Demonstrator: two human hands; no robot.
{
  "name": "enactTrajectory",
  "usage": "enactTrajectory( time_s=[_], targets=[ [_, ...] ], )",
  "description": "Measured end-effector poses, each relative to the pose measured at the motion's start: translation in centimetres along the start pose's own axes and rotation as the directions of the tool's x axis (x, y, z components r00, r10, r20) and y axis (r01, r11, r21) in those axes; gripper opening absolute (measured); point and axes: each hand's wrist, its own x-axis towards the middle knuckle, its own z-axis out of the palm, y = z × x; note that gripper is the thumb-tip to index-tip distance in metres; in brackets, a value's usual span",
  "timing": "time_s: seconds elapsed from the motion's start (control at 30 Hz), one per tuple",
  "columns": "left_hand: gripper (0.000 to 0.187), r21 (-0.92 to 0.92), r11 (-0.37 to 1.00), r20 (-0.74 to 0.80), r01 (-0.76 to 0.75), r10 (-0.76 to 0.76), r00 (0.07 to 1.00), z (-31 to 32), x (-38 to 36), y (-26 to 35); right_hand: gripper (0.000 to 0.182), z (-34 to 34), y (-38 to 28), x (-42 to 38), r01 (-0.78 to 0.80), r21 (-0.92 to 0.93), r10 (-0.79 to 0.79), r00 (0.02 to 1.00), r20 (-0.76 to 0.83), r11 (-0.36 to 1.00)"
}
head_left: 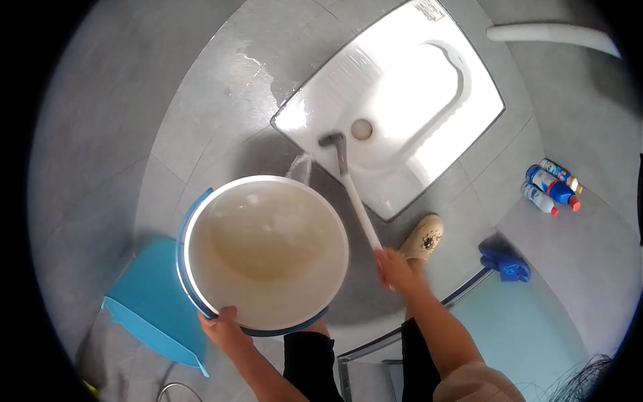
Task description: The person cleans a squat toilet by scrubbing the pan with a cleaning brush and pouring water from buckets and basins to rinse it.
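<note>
A large white bucket with a blue outer edge is tilted in front of me, cloudy yellowish water inside. My left hand grips its near rim, thumb over the edge. A thin splash of water shows just past the bucket's far rim. My right hand is wrapped round the white handle of a toilet brush. The brush's dark head rests on or just above the white squat toilet, left of its round drain hole.
A blue dustpan-like scoop lies left of the bucket. Several cleaner bottles and blue slippers are at the right. My foot wears a beige clog. A white pipe runs along the upper right; wet grey floor tiles surround the toilet.
</note>
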Motion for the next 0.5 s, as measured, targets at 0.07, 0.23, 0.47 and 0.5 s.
enactTrajectory(
  time_s=[0.07, 0.23, 0.47, 0.5],
  targets=[
    [0.043, 0.044, 0.999, -0.001, -0.008, 0.009, 1.0, 0.6, -0.6, 0.4, 0.038, 0.0, -4.5, 0.9, 0.14, 0.026, -0.141, 0.99, 0.018, 0.99],
    [0.043, 0.06, 0.998, -0.047, 0.003, 0.0, 0.999, 0.9, -0.4, -1.3, 0.041, 0.8, 0.8, 0.8, -0.046, 0.063, 0.039, 0.994, 0.106, 0.997],
    [0.043, 0.096, 0.992, -0.043, -0.076, 0.08, 0.996, 2.2, -1.9, 0.2, 0.043, 0.0, 1.8, 4.1, 0.093, 0.007, -0.093, 0.98, 0.174, 0.996],
    [0.043, 0.092, 0.992, -0.047, -0.081, 0.086, 0.995, 2.4, -1.9, 0.3, 0.043, -0.2, 3.0, 3.8, 0.1, 0.007, -0.1, 0.979, 0.177, 0.995]
  ],
)
